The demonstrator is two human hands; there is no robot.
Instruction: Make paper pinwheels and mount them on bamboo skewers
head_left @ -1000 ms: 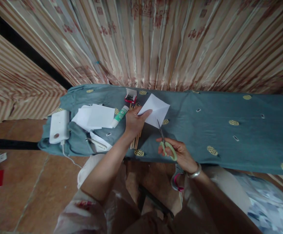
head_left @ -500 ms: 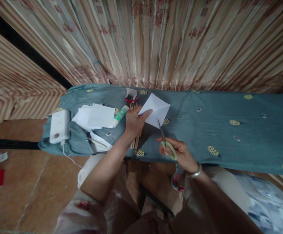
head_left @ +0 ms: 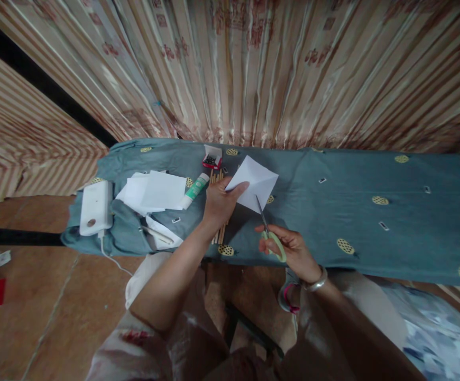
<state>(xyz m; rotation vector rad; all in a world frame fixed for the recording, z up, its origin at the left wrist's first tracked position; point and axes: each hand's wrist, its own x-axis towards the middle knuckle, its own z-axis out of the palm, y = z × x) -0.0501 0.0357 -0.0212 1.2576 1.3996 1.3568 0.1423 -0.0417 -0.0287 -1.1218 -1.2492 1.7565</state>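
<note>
My left hand (head_left: 220,201) grips a square white sheet of paper (head_left: 257,181) by its left corner, thumb on top. Faint crease lines cross the sheet. My right hand (head_left: 293,248) has its fingers through the pale green handles of a pair of scissors (head_left: 274,242). The scissors' blades lie at the paper's lower edge and point toward its middle; how far apart they are is hard to tell. Several thin wooden sticks (head_left: 222,233) lie on the cloth under my left hand, which partly hides them.
Left of my hands lie a green-and-white glue tube (head_left: 196,190), a stack of white paper (head_left: 164,191), a pen (head_left: 161,234) on a paper piece and a white power bank (head_left: 95,207) with a cable. A small red box (head_left: 212,159) stands open behind. Blue-green cloth (head_left: 412,233) covers the bench.
The whole view has shifted very slightly. Both hands, the paper and the scissors keep nearly the same places relative to each other.
</note>
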